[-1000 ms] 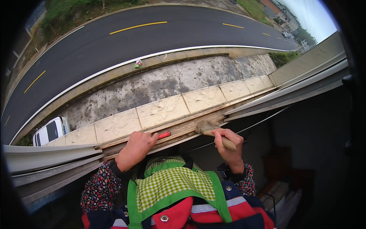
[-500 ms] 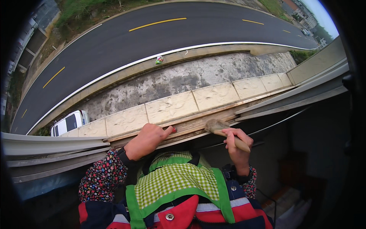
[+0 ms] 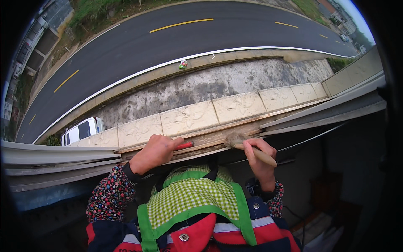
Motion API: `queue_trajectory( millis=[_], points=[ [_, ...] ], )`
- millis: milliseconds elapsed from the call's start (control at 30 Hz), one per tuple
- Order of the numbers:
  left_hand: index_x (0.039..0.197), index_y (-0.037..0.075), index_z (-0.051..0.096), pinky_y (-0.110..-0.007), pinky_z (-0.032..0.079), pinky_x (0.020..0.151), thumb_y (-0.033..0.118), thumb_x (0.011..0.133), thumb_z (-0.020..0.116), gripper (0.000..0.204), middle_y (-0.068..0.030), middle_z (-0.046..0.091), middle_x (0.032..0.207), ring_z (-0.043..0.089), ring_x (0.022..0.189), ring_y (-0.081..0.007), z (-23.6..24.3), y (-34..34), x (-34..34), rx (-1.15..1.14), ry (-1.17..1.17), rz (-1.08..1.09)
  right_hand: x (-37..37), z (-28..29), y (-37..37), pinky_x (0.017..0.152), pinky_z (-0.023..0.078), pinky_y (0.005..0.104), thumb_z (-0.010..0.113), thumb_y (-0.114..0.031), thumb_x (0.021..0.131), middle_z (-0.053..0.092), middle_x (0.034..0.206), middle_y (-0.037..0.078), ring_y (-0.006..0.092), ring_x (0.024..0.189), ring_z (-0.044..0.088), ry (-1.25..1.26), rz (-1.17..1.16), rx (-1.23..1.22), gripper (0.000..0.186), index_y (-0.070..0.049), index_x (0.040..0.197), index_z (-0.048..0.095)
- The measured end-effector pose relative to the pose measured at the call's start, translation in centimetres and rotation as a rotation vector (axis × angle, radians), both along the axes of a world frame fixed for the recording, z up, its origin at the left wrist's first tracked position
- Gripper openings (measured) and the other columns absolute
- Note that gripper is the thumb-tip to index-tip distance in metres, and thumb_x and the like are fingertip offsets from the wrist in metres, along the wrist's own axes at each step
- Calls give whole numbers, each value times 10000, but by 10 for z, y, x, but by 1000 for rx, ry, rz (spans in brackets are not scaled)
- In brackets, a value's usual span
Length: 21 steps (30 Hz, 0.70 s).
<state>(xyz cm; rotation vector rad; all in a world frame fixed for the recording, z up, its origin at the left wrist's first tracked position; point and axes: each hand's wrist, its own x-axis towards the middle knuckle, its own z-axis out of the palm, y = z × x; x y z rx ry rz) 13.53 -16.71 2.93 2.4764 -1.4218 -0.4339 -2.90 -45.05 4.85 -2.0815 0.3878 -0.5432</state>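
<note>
My left hand is closed around a red stick-like tool, whose short end juts out to the right over the window track. Most of that tool is hidden in the fingers, so its kind does not show. My right hand grips the pale wooden handle of a brush. The brush's dusty bristles rest in the track, to the right of the red tool. Brown dirt lines the track's grooves.
Sliding sash frames stand at the left of the opening, with more at the right. Outside runs a ledge of cream tiles. Far below are a concrete strip, a road and a parked white vehicle.
My left hand has shifted slightly left and down, and more of the red tool shows. The brush has stayed nearly in place in the track. The view has moved a little.
</note>
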Motion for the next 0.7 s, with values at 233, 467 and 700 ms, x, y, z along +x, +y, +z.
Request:
queue_trajectory(
  millis=[233, 467, 700],
  points=[
    [986, 83, 685, -461, 528, 649, 62, 700, 649, 290, -151, 648, 790, 653, 732, -371, 8, 5, 1, -32, 110, 1, 3, -2, -1, 614, 529, 309, 733, -46, 860, 700, 768, 122, 226, 657, 682, -15, -14, -42, 65, -2, 831, 695],
    [840, 29, 624, -454, 522, 631, 122, 844, 668, 103, -127, 601, 835, 637, 734, -356, 42, 8, -9, -52, 103, 11, 2, -1, -7, 617, 511, 291, 742, -123, 894, 703, 760, 96, 163, 655, 658, 98, -21, 31, 132, -1, 851, 717],
    [770, 34, 623, -369, 450, 561, 84, 818, 736, 132, -80, 577, 727, 575, 610, -258, 137, 44, -23, -360, 59, 252, -5, -13, -11, 665, 489, 250, 709, -177, 950, 706, 773, 62, 89, 703, 601, 72, -123, 183, 203, 24, 924, 725]
  ],
)
